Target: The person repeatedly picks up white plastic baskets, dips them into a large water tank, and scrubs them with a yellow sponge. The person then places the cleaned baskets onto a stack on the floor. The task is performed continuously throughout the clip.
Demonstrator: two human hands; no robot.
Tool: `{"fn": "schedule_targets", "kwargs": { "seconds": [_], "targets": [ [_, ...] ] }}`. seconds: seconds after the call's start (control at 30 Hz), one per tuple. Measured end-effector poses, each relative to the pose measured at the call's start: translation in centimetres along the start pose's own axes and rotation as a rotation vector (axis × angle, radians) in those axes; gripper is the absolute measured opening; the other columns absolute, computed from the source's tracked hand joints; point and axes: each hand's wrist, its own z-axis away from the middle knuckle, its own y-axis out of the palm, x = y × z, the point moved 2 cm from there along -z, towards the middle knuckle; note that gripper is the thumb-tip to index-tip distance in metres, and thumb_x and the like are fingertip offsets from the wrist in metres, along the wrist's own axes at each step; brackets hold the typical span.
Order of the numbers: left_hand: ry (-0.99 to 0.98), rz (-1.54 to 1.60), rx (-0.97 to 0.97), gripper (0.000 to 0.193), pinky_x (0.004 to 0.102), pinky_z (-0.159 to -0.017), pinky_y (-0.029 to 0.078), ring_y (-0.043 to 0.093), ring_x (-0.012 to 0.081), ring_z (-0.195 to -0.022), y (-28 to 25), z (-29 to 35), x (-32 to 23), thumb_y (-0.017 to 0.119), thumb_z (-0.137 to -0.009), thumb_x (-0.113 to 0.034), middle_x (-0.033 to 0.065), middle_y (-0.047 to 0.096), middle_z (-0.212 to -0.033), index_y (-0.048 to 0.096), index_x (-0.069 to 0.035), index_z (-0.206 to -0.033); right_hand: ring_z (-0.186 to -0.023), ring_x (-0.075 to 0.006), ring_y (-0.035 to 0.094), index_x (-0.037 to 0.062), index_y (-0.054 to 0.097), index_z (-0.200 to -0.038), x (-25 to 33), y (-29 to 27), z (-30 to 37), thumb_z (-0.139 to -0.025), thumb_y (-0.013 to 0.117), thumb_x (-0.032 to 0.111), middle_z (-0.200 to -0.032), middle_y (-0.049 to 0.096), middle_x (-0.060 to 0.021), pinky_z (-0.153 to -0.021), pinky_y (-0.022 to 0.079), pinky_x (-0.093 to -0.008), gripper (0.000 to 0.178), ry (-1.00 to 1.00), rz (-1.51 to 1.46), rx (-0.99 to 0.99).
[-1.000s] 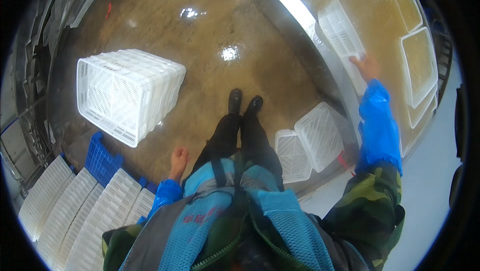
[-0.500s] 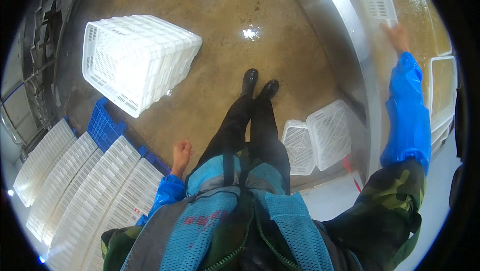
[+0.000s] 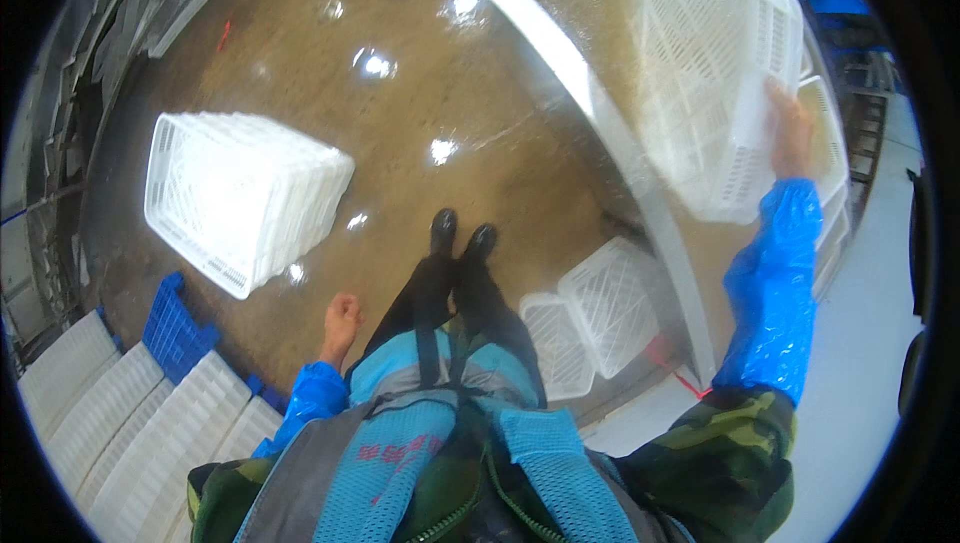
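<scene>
Wet brown floor [image 3: 540, 213] spreads beside a metal-rimmed tank [image 3: 632, 173], where a white crate [image 3: 690, 73] leans tilted. The right grip [image 3: 791, 131], blurred, appears closed on the crate's side; the left grip [image 3: 343, 317] curls loosely near the left leg [image 3: 402, 308].

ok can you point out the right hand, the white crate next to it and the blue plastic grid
Right hand [image 3: 792, 135]: head view, middle of the blurred hand
White crate [image 3: 690, 83]: head view, its broad slotted face
Blue plastic grid [image 3: 175, 331]: head view, middle of its largest visible part
</scene>
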Motion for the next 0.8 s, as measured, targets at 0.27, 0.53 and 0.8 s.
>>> {"fn": "schedule_targets", "kwargs": {
  "seconds": [0.27, 0.53, 0.8],
  "targets": [
    [0.127, -0.010, 0.025, 0.006, 0.0264, -0.051, 0.045, 0.054, 0.0111, -0.060, -0.4, -1.6, -3.6, 0.055, -0.091, -0.011, 0.0030, 0.056, -0.072, 0.056, -0.005, -0.091, -0.098, -0.0200, 0.063, -0.0026, 0.058, -0.120, 0.2, -9.2, 11.1, -0.087, 0.068, 0.027, -0.109, 0.066, -0.0103, -0.089, 0.050, -0.0328, 0.045, 0.010, -0.345, -0.135],
    [0.186, -0.008, 0.198, 0.011, 0.0274, -0.053, 0.048, 0.056, 0.0130, -0.058, -1.0, -7.4, -1.2, 0.057, -0.091, -0.014, 0.0041, 0.057, -0.074, 0.059, -0.004, -0.094, -0.123, -0.0276, 0.050, 0.0069, 0.046, -0.138, -12.0, -10.2, 27.5, -0.096, 0.056, 0.033, -0.135, 0.053, -0.0083, -0.106, 0.038, -0.0437, 0.050, 0.108, -1.024, -0.464],
    [0.225, -0.123, 0.233, 0.019, 0.0271, -0.046, 0.047, 0.058, 0.0157, -0.055, -7.9, -17.5, -3.3, 0.055, -0.095, -0.022, 0.0072, 0.059, -0.077, 0.056, -0.004, -0.098, -0.126, -0.0290, 0.046, 0.0119, 0.047, -0.139, -18.8, -1.9, 36.9, -0.094, 0.055, 0.045, -0.137, 0.053, -0.0052, -0.109, 0.033, -0.0477, 0.057, 0.166, -1.246, -0.799]
  ]
}}
